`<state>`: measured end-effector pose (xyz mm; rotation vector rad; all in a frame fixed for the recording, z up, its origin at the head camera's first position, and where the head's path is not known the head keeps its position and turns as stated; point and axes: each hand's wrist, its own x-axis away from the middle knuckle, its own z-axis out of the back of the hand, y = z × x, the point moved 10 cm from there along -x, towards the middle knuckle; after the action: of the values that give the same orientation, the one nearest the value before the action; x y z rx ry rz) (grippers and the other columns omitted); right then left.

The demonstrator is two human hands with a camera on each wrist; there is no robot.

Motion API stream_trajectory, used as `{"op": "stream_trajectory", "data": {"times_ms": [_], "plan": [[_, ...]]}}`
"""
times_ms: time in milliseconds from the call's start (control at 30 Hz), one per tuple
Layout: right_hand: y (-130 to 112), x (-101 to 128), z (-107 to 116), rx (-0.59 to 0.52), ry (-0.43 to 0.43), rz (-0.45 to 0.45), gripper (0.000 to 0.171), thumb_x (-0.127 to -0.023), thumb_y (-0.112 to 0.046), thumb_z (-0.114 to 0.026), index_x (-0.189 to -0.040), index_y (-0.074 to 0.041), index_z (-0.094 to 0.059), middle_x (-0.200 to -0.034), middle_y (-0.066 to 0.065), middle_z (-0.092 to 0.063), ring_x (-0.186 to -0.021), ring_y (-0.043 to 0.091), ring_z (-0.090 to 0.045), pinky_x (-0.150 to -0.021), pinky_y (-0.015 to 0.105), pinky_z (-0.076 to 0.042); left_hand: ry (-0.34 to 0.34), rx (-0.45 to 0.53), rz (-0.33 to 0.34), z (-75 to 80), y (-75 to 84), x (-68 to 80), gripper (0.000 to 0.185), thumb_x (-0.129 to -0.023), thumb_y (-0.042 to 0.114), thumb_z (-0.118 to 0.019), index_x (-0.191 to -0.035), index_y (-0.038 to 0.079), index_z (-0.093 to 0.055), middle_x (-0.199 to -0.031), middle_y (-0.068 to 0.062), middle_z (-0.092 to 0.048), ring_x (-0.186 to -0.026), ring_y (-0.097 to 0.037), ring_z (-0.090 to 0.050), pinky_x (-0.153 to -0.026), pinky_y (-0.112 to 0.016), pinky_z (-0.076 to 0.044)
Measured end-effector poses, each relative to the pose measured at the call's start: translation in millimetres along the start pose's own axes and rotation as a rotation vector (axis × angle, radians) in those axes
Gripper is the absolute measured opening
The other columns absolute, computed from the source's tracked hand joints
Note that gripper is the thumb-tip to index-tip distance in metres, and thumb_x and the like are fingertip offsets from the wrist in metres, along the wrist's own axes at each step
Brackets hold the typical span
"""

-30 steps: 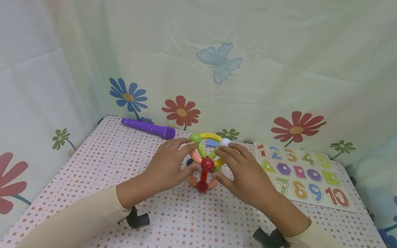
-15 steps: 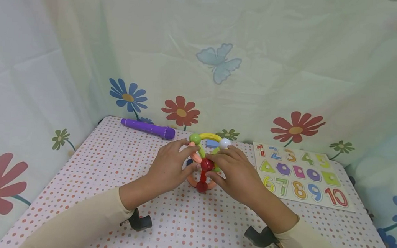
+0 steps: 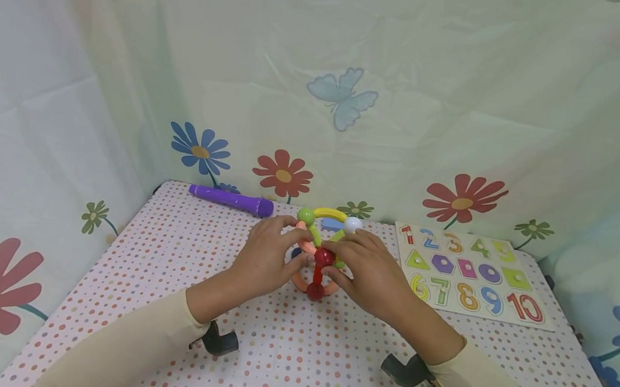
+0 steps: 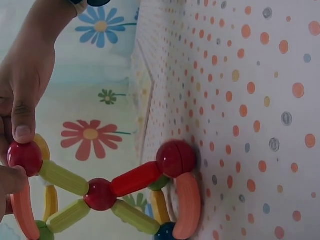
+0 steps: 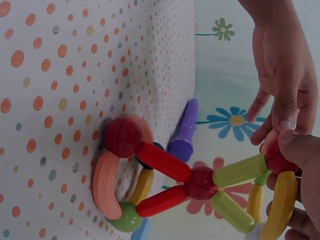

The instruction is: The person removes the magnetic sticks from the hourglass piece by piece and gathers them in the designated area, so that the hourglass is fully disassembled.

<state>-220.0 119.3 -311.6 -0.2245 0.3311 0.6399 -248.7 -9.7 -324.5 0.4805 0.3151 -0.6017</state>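
A ball-and-stick building toy [image 3: 318, 274] stands upright on the table between my hands. Straight red and green sticks meet at a middle red ball [image 5: 201, 183]; curved pink and yellow sticks join its outer balls. My left hand [image 3: 265, 255] pinches the upper pink curved stick [image 4: 26, 212] beside the top red ball [image 3: 324, 256]. My right hand [image 3: 370, 271] grips that same ball and the yellow curved stick [image 5: 280, 206], its thumb on the ball in the right wrist view. A green ball [image 3: 305, 216] and a white ball [image 3: 352, 224] show behind the fingers.
A purple toy microphone [image 3: 231, 200] lies at the back left. At the right is a number and shape puzzle board [image 3: 474, 277]. A small blue piece [image 3: 332, 224] lies behind the toy. Floral curtains [image 3: 216, 61] enclose the dotted table [image 3: 309, 361].
My right hand has moved left from beside the white ball and yellow curved stick to the top red ball. My left hand has shifted slightly right, still at the pink curved stick.
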Motion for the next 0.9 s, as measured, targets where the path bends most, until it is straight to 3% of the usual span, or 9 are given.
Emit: {"op": "stream_trajectory", "data": {"times_ms": [433,733,900], "plan": [[1.4,0.1,0.7,-0.010,-0.011,-0.027,0.051,-0.084,-0.028,-0.087,-0.129,-0.012,-0.070,-0.116,0.001,-0.073,-0.124,0.026,-0.057,-0.118,0.051,-0.031,0.055,0.057,-0.032,2.7,-2.3,-3.3,0.027,-0.084,0.032,-0.082,-0.107,0.021,-0.074,-0.121,-0.010,-0.057,-0.112,-0.027,-0.051,-0.092,-0.052,-0.043],[0.0,0.4,1.0,-0.013,-0.003,-0.015,0.051,-0.083,-0.027,-0.088,-0.128,-0.011,-0.070,-0.116,0.002,-0.073,-0.125,0.027,-0.057,-0.118,0.050,-0.030,0.022,0.075,-0.049,-2.7,-7.6,-3.3,0.025,-0.079,0.031,-0.078,-0.101,0.021,-0.071,-0.119,-0.005,-0.053,-0.113,-0.024,-0.047,-0.101,-0.055,-0.033],[1.2,1.9,0.6,-0.017,-0.003,-0.023,0.051,-0.085,-0.029,-0.087,-0.130,-0.012,-0.069,-0.120,0.003,-0.072,-0.130,0.028,-0.053,-0.119,0.049,-0.029,0.027,0.067,-0.057,-2.7,-14.0,2.3,0.040,-0.078,0.032,-0.077,-0.115,0.020,-0.068,-0.124,-0.004,-0.055,-0.120,-0.025,-0.046,-0.106,-0.056,-0.029]]}}
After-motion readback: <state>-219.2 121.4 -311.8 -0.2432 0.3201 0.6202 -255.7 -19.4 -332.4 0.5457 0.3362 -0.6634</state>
